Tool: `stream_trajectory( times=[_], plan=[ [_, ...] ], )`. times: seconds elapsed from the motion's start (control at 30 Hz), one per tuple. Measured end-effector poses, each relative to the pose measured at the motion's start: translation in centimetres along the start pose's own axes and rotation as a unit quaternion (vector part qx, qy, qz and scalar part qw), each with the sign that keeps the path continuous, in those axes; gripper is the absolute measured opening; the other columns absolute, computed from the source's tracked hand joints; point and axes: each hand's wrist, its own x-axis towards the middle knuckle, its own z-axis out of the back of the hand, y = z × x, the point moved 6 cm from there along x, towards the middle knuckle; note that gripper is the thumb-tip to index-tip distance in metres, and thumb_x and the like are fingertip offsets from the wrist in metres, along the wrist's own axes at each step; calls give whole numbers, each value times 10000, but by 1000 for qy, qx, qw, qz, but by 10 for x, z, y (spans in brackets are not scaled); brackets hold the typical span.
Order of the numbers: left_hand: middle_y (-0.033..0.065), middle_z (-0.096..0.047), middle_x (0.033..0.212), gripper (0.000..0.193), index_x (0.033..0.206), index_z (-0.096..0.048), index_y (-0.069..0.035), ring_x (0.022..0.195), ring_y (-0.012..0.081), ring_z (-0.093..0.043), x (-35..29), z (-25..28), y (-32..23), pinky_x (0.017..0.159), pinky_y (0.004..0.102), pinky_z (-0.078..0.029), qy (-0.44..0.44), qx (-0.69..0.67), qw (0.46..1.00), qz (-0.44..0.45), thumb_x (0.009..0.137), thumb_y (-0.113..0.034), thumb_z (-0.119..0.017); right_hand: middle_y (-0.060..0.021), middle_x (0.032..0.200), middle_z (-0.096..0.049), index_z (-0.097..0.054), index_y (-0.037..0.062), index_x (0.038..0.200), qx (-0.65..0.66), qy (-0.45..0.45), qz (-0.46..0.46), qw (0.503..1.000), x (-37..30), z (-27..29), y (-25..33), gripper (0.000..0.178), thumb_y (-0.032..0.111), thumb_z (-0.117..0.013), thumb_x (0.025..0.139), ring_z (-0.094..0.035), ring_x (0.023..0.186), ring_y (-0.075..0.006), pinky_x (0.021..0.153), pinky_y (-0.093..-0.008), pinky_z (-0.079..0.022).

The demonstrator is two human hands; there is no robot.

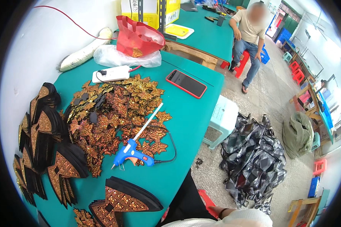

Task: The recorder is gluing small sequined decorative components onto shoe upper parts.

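Note:
My left hand is outside the picture. At the lower edge my right forearm comes out of a white sleeve, with a dark band at the wrist. Only a small part of my right hand (213, 210) shows beside my black trouser leg, and its fingers are hidden. On the green table (193, 117) a blue glue gun (129, 153) with a white glue stick rests on a heap of gold and copper sequined appliques (110, 117). Closest to me lies a fanned stack of black fabric pieces with copper studs (121, 202). More such stacks (64, 166) stand along the left side.
A red-cased phone (186, 84), a white power strip (110, 74) and a red bag (138, 38) lie toward the back. A pale stool (221, 115) stands by the table's right edge. Beyond it a dark shiny pile (254, 162) covers the floor. A person (248, 34) sits farther off.

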Motion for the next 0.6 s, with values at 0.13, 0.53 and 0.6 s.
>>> stream_trajectory(
  times=[0.13,0.53,0.6],
  plan=[
    [170,-578,1094,415,1131,-526,62,1007,243,-542,3,9,-3,867,334,-441,-22,16,999,-18,853,-238,-600,-217,762,-642,-644,-25,861,24,27,-25,999,-36,-33,82,387,328,-486,884,-631,715,-306,599,-437,-448],
    [145,-634,961,346,1031,-566,87,871,189,-600,-187,-80,102,780,301,-490,-250,-39,964,77,826,-183,-633,-137,687,-600,-602,17,817,-268,85,-24,959,89,-3,98,197,206,-549,815,-607,615,-241,490,-357,-479],
    [143,-639,950,340,1022,-569,89,860,185,-605,-208,-94,102,773,298,-494,-271,-51,958,79,824,-178,-635,-132,682,-598,-601,16,814,-307,83,10,948,77,-1,112,197,206,-548,816,-603,608,-236,484,-350,-475]
  ],
)
